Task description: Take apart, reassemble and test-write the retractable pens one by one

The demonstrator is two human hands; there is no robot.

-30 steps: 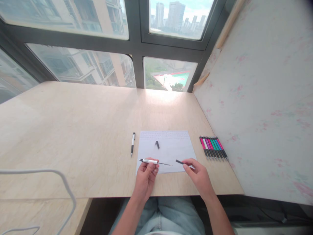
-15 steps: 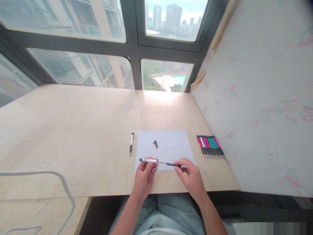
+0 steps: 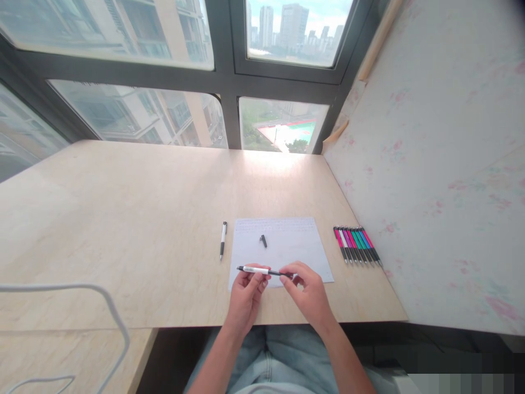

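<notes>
My left hand (image 3: pixel 247 290) pinches the white barrel of a pen (image 3: pixel 256 270) held level just above a sheet of white paper (image 3: pixel 287 249). My right hand (image 3: pixel 307 290) is closed on the pen's black front part (image 3: pixel 283 273), which sits over the refill against the barrel. A small black pen piece (image 3: pixel 263 241) lies on the paper beyond the hands. A whole black-and-white pen (image 3: pixel 222 239) rests on the table left of the paper.
A row of several pink, green and white pens (image 3: pixel 357 245) lies at the right, near the patterned wall panel (image 3: pixel 430 164). The light wooden table (image 3: pixel 123 219) runs back to the windows. A white wire frame (image 3: pixel 82 317) stands at the lower left.
My right hand brought the black front part leftward, slid it over the bare refill and up to the white barrel. The left hand kept holding the barrel.
</notes>
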